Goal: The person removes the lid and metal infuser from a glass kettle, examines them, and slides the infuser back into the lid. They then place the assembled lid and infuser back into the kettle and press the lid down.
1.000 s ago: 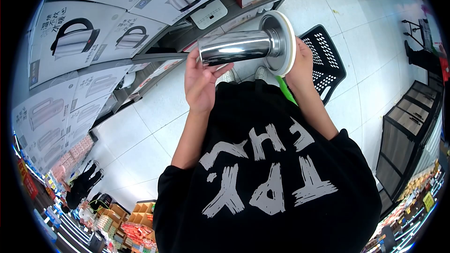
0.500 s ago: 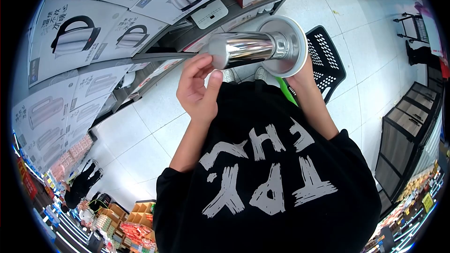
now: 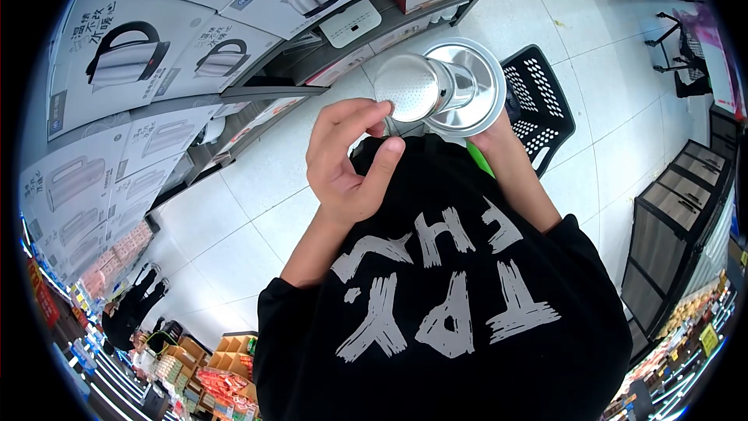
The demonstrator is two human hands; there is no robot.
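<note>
A shiny metal cylinder (image 3: 411, 87) with a perforated round end stands out from a wide metal disc (image 3: 477, 82). The perforated end faces up toward me. My right hand (image 3: 493, 139) grips the disc from behind at its lower right rim, its fingers mostly hidden by the disc. My left hand (image 3: 351, 157) is beside the perforated end, with thumb and fingers apart; a fingertip meets or overlaps its left edge. Below the disc, a bit of something green (image 3: 480, 158) shows beside my black shirt.
Boxed kettles (image 3: 125, 58) fill shelves at the left. A black perforated basket (image 3: 541, 101) is on the tiled floor (image 3: 257, 187) beyond my right hand. A cart (image 3: 686, 51) and dark cabinets (image 3: 678, 210) are at the right. A person (image 3: 128, 312) is at the lower left.
The metal piece has tilted, bringing its perforated end into view, and its cylinder end has shifted right. My left hand has moved right and slightly down, its thumb now farther from its fingers.
</note>
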